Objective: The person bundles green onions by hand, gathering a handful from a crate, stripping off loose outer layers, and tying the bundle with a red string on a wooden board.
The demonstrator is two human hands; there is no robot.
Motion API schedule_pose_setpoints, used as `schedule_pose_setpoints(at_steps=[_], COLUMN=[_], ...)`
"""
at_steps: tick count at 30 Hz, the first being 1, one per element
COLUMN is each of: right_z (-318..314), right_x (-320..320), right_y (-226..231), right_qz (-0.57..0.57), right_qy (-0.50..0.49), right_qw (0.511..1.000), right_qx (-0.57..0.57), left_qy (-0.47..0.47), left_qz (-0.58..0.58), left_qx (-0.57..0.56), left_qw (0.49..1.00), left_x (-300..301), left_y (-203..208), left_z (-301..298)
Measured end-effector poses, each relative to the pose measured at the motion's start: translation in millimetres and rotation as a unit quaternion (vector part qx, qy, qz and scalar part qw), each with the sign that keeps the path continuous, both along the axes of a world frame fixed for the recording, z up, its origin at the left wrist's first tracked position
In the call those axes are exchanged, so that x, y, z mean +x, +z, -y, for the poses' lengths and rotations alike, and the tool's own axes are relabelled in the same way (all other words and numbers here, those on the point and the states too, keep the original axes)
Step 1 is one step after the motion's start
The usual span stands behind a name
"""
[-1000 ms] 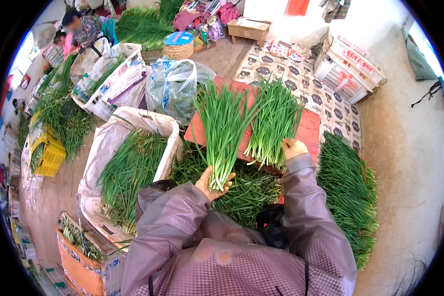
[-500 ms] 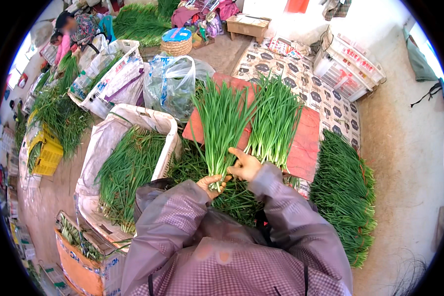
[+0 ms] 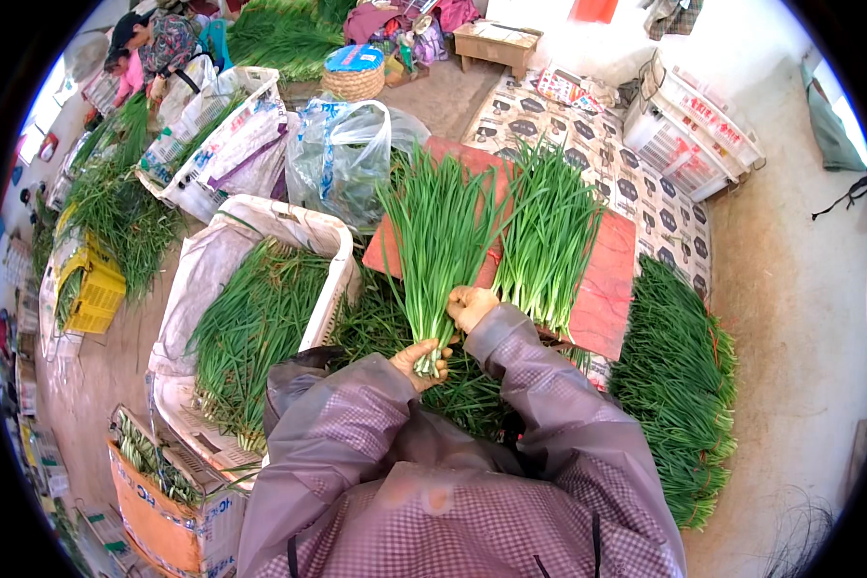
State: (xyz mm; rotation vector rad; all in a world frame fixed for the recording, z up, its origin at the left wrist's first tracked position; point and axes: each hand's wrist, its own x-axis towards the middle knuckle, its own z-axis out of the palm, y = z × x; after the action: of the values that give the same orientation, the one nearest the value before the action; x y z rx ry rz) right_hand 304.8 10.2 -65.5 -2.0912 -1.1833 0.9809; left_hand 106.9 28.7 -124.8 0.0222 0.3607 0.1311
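Note:
My left hand (image 3: 422, 362) is closed around the pale stem ends of a bunch of green chives (image 3: 441, 226). The long leaves of this bunch fan away from me over a red board (image 3: 602, 284). At the right edge of the same bunch, above the left hand, my right hand (image 3: 472, 306) has its fingers curled in against the stalks. Its fingertips are partly hidden. A second bunch of chives (image 3: 549, 241) lies on the board just right of the held one, its pale ends toward me. Loose chives (image 3: 371, 323) lie below the board.
A white crate (image 3: 342, 246) with chives stands at my left, a cardboard box (image 3: 159, 501) nearer me. Tied chives (image 3: 674, 385) are piled on the right. Beyond are a clear plastic bag (image 3: 342, 164), a lidded basket (image 3: 354, 72) and stacked white crates (image 3: 689, 135). Another person (image 3: 154, 53) works far left.
My right hand has drawn its fingers in; the thumb and forefinger, extended before, are now curled against the stalks. The left hand keeps its hold on the stem ends. The view has shifted slightly.

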Motion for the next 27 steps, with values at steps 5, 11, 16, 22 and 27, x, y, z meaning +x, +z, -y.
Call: schedule_pose_setpoints(at_steps=[5,11,16,22,27], right_z=[-12.3,17.3,13.6,-24.1,-44.6], right_x=[32.8,70.2,26.0,-1.1,31.8], right_y=[20.2,81.9,67.7,29.0,38.9], right_qz=[-0.265,-0.607,-0.228,0.163,-0.244], right_qy=[-0.252,-0.102,0.058,0.110,-0.201], right_qw=[0.916,0.687,0.972,0.980,0.943], right_qx=[0.164,0.387,-0.008,-0.002,0.099], left_qy=[-0.023,-0.022,-0.010,0.003,0.022], left_qz=[-0.018,-0.126,-0.143,-0.170,-0.135], left_qx=[0.043,0.127,0.158,0.215,0.169], left_qw=[0.999,0.984,0.977,0.962,0.976], left_x=[1.2,2.9,10.1,5.4,0.3], left_y=[-0.2,10.8,15.6,5.9,10.4], left_z=[-3.9,-1.1,3.8,3.4,2.8])
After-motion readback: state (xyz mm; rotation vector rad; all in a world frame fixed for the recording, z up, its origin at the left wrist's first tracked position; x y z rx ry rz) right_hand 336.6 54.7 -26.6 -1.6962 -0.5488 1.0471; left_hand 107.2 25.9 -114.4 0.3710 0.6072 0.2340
